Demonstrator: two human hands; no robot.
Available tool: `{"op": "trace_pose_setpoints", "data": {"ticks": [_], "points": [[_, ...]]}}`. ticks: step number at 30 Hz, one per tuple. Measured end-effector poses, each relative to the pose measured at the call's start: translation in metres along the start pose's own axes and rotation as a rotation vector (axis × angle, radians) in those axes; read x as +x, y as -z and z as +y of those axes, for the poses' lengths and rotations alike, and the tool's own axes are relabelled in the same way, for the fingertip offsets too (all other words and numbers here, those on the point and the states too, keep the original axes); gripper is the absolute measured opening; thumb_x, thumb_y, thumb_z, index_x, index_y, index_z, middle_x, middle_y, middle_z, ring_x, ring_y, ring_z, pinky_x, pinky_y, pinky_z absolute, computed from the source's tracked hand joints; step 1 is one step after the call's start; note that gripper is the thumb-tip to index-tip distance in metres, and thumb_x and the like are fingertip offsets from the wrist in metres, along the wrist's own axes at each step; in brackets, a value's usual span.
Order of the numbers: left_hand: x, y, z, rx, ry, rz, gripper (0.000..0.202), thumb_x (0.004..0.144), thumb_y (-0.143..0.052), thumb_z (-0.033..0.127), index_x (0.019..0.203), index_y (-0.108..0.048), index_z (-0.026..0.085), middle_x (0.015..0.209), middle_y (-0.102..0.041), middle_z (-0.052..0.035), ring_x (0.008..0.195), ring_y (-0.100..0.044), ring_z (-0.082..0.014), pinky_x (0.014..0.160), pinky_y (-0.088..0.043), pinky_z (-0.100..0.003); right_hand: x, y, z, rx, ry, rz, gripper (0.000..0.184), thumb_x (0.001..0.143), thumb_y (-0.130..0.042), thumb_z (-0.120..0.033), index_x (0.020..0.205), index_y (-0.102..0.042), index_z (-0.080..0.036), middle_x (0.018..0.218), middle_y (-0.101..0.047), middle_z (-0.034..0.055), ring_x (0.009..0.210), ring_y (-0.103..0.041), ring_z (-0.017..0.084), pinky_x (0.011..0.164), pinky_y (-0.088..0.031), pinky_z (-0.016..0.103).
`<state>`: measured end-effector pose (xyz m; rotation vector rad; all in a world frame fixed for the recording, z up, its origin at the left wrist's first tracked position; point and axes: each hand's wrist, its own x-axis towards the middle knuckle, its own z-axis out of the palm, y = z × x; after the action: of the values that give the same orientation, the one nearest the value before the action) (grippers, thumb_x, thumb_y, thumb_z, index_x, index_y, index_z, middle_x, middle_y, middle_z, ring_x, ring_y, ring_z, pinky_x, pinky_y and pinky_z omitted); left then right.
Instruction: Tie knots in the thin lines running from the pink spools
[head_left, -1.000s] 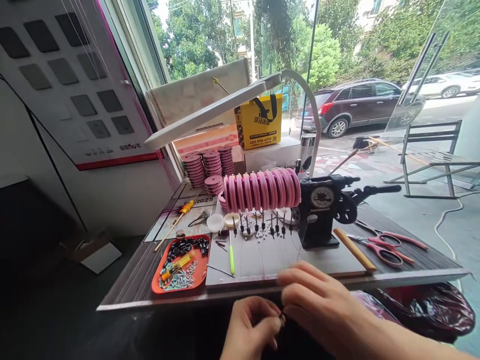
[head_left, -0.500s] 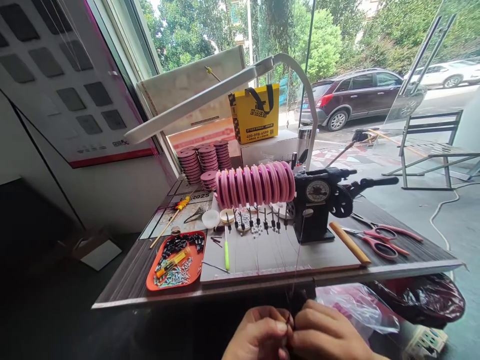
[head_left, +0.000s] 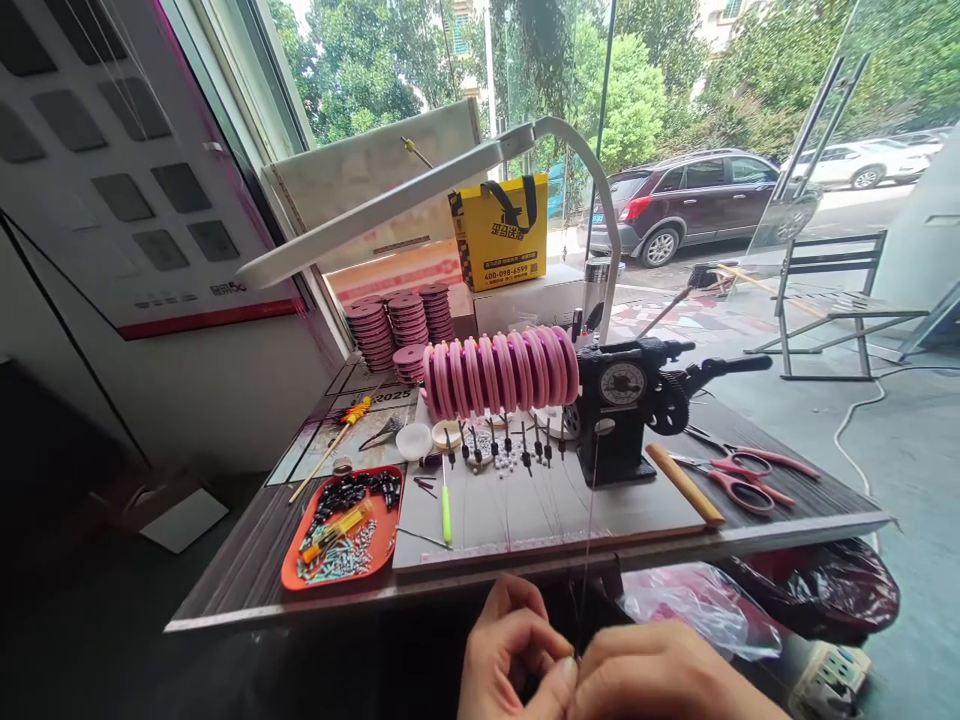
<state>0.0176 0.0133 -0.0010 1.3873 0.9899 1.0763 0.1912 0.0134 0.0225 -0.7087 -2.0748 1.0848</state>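
Note:
My left hand (head_left: 514, 655) and my right hand (head_left: 660, 675) meet below the table's front edge (head_left: 525, 575), fingertips pinched together on a thin fishing line (head_left: 587, 540). The line runs up from my fingers to the black winding machine (head_left: 622, 410) on the white mat (head_left: 525, 510). A row of pink line spools (head_left: 499, 372) sits left of the machine, with small black pins and white beads (head_left: 506, 455) in front of it.
An orange tray (head_left: 341, 530) of small parts lies at the front left. Red scissors (head_left: 739, 478) and a wooden stick (head_left: 684, 483) lie right of the machine. A white desk lamp (head_left: 390, 205) arches over stacked pink spools (head_left: 394, 325). A black rubbish bag (head_left: 832, 590) hangs at the right.
My right hand came down from the table edge to meet the left, and both now pinch the line. The view shifted a little to the right.

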Motion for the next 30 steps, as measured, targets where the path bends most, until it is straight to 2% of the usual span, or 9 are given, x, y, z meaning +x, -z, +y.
{"op": "trace_pose_setpoints", "data": {"ticks": [3,6,9,17,22,24,26,28,30], "points": [[0.001,0.001,-0.005,-0.025,-0.018,0.012,0.012,0.068,-0.068,0.028,0.06,-0.069,0.018,0.076,-0.043,-0.0012,0.062,-0.042,-0.012,0.053,-0.031,-0.023,0.017,0.023,-0.019,-0.16,-0.093,-0.003,0.027,0.082,-0.055,-0.008,0.103,-0.065,-0.023,0.108,-0.061,0.0062,0.089,-0.063,0.014,0.075,-0.047,0.02],[0.002,0.002,-0.005,-0.014,-0.021,0.041,0.013,0.068,-0.069,0.028,0.059,-0.069,0.019,0.075,-0.043,-0.0012,0.065,-0.043,-0.0138,0.057,-0.033,-0.023,0.028,0.033,-0.02,-0.258,-0.109,-0.096,0.029,0.072,-0.058,0.004,0.084,-0.069,-0.019,0.089,-0.064,0.0018,0.077,-0.063,0.012,0.069,-0.046,0.018],[0.002,0.004,-0.005,-0.038,0.002,0.043,0.017,0.066,-0.072,0.031,0.056,-0.068,0.018,0.074,-0.043,-0.0013,0.07,-0.043,-0.0161,0.063,-0.034,-0.024,0.031,0.031,-0.008,-0.256,-0.103,-0.124,0.017,0.073,-0.063,0.001,0.071,-0.068,-0.015,0.069,-0.061,-0.0011,0.061,-0.056,0.01,0.057,-0.041,0.016],[0.003,0.003,-0.011,-0.077,0.065,0.01,0.025,0.066,-0.072,0.038,0.055,-0.065,0.016,0.073,-0.043,-0.0012,0.068,-0.041,-0.0165,0.061,-0.03,-0.026,0.028,0.021,-0.005,-0.232,-0.169,-0.123,0.014,0.074,-0.059,-0.003,0.067,-0.061,-0.014,0.068,-0.059,-0.0007,0.059,-0.051,0.008,0.052,-0.036,0.014],[0.003,0.0,-0.009,-0.075,0.026,0.058,0.021,0.066,-0.072,0.031,0.053,-0.064,0.017,0.071,-0.043,-0.0003,0.066,-0.04,-0.0154,0.059,-0.029,-0.025,0.027,0.012,-0.008,-0.395,-0.159,-0.037,0.012,0.073,-0.057,-0.006,0.065,-0.059,-0.015,0.069,-0.06,0.0027,0.057,-0.051,0.011,0.051,-0.037,0.019],[0.003,0.001,-0.008,-0.108,0.042,0.057,0.018,0.064,-0.073,0.03,0.054,-0.066,0.018,0.072,-0.045,-0.0008,0.066,-0.04,-0.0151,0.059,-0.029,-0.025,0.018,0.017,-0.01,-0.363,-0.142,0.024,0.012,0.072,-0.058,-0.007,0.078,-0.063,-0.017,0.088,-0.062,0.0054,0.056,-0.052,0.009,0.052,-0.04,0.019],[0.002,0.002,-0.006,-0.141,0.07,0.054,0.015,0.062,-0.073,0.03,0.056,-0.069,0.018,0.073,-0.046,-0.0015,0.065,-0.04,-0.0147,0.059,-0.029,-0.025,0.004,0.024,-0.01,-0.315,-0.118,0.189,0.014,0.077,-0.058,-0.012,0.088,-0.063,-0.02,0.102,-0.059,0.0063,0.055,-0.052,0.008,0.054,-0.043,0.02],[0.002,0.001,-0.005,-0.158,0.09,0.062,0.013,0.06,-0.073,0.03,0.056,-0.071,0.018,0.074,-0.047,-0.0019,0.064,-0.04,-0.0145,0.058,-0.029,-0.025,-0.013,0.027,-0.004,-0.246,-0.163,0.379,0.008,0.085,-0.056,-0.025,0.083,-0.062,-0.021,0.092,-0.06,0.0043,0.057,-0.052,0.01,0.056,-0.043,0.021],[0.001,0.0,-0.005,-0.169,0.094,0.087,0.012,0.058,-0.074,0.03,0.055,-0.071,0.018,0.074,-0.048,-0.0025,0.066,-0.042,-0.0153,0.059,-0.03,-0.025,-0.029,0.019,0.008,-0.039,-0.348,0.423,0.029,0.085,-0.057,-0.044,0.068,-0.061,-0.019,0.067,-0.055,0.0006,0.057,-0.05,0.012,0.054,-0.04,0.022]]}}
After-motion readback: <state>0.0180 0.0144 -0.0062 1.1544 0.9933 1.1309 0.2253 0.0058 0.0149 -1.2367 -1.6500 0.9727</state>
